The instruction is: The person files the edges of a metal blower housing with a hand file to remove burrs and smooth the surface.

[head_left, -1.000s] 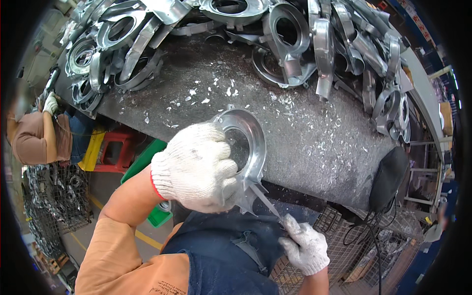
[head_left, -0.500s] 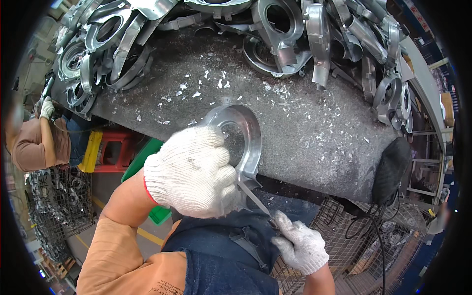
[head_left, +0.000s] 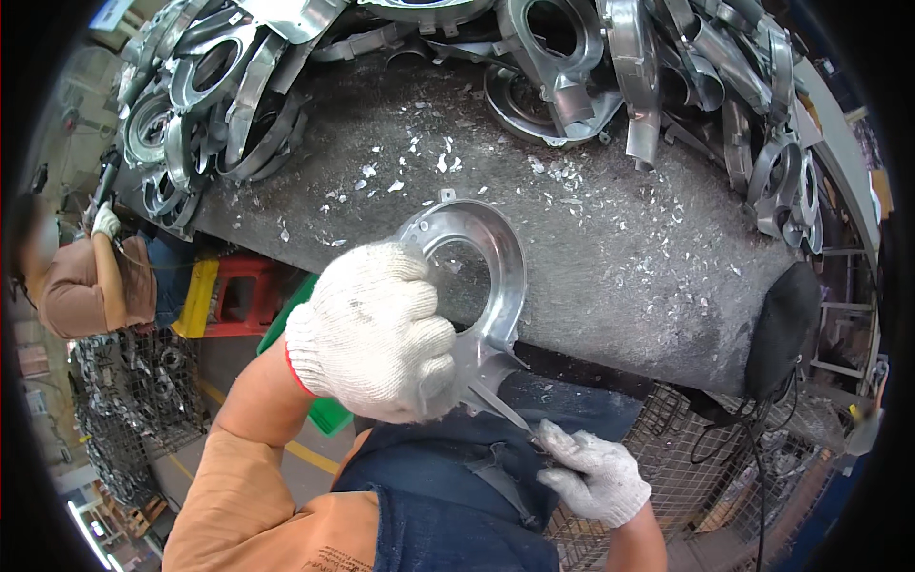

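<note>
My left hand point(head_left: 376, 334), in a white knit glove with a red cuff edge, is closed round a silvery ring-shaped metal housing point(head_left: 509, 267) with a short spout. The housing is held at the table's near edge, its ring tilted up and its spout toward my apron. In my gloved right hand point(head_left: 599, 477) is a narrow flat file point(head_left: 499, 405), gripped at its lower end. The file's far end meets the spout's edge; the exact contact is partly hidden. My left fingertips are out of sight behind the housing.
Similar metal housings point(head_left: 558, 57) are heaped along the far side of the dark table point(head_left: 610, 276), with metal flakes scattered before them. A black cloth-like object point(head_left: 782, 329) hangs at the right corner above a wire basket point(head_left: 658, 439). A co-worker point(head_left: 86, 276) works at left near a red stool point(head_left: 243, 291).
The whole view has shifted, so everything appears slightly farther right. The housing is tilted a little differently, its spout showing more. The file still touches the spout; both grips are unchanged.
</note>
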A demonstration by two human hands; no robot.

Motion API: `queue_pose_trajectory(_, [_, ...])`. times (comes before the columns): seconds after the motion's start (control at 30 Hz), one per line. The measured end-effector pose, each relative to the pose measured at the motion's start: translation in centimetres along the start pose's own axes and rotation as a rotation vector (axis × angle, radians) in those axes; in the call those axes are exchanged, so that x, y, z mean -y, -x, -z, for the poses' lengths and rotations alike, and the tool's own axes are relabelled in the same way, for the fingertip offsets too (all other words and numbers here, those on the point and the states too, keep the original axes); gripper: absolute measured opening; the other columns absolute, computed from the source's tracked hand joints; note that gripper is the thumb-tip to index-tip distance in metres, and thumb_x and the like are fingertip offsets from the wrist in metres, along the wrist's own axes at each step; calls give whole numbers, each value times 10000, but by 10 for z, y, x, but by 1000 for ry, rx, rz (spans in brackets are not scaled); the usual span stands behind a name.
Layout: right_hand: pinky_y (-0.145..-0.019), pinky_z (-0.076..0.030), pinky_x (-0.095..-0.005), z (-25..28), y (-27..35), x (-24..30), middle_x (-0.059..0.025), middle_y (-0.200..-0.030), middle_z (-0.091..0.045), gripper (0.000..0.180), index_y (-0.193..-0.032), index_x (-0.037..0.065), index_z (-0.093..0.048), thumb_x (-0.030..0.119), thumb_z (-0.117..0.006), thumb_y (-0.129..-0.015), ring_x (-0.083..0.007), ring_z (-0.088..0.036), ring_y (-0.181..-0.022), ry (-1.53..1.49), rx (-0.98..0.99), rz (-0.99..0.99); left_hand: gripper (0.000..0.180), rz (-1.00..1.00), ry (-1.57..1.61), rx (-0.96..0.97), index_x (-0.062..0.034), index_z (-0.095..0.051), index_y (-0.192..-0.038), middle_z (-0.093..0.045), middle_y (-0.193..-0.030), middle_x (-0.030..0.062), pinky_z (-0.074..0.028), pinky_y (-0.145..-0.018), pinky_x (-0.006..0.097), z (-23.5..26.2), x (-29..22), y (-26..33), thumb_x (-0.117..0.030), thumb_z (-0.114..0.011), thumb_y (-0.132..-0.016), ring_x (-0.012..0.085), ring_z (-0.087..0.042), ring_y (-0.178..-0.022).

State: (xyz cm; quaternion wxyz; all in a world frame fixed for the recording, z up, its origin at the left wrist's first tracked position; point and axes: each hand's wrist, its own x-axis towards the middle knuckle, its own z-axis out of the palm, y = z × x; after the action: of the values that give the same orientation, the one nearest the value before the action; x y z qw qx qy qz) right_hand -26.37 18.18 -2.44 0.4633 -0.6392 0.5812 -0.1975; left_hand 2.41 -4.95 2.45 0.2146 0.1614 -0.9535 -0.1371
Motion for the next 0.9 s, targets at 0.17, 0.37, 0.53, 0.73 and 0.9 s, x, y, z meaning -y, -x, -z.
queue_pose_trajectory(0.17, [-758,-667,-365,-11,-4,3,-83,-1098,-833,605,-1495,193,-708,335,-869,-929,-240,-798,-849,63,-93,-34,271,42,-46,-1,-179,-620,-568,-507,-593,0,-480,-543,422,-1,-6,3,-291,-856,-497,282,-582,-558])
queue_pose_trajectory(0.37, [-904,-661,-369,-18,-4,17,-171,-1303,-792,600,-1520,86,-667,264,-841,-974,-282,-809,-975,-227,-117,-48,246,37,-48,65,-169,-690,-622,-666,-703,22,-530,-565,417,-2,-14,5,-311,-862,-518,280,-653,-613])
queue_pose_trajectory(0.53, [-1012,-636,-379,-21,0,16,-168,-1334,-783,628,-1557,61,-619,220,-829,-987,-294,-805,-1125,-245,-115,-94,260,85,-59,70,-164,-705,-648,-712,-754,33,-545,-573,402,-7,-20,12,-332,-867,-533,263,-668,-632])
queue_pose_trajectory(0.73, [-1011,-638,-382,-19,-3,20,-172,-1300,-790,625,-1567,106,-618,226,-825,-989,-319,-796,-1155,-235,-78,-177,276,-4,-92,15,-184,-620,-590,-640,-692,12,-526,-566,400,-10,-17,15,-303,-859,-522,246,-647,-615])
queue_pose_trajectory(0.9, [-837,-659,-389,-15,-4,21,-160,-1089,-814,677,-1569,169,-632,301,-857,-944,-320,-813,-961,1,-82,-152,281,-91,-46,-81,-176,-556,-553,-525,-622,-2,-464,-529,398,-15,-8,19,-230,-831,-542,247,-569,-559])
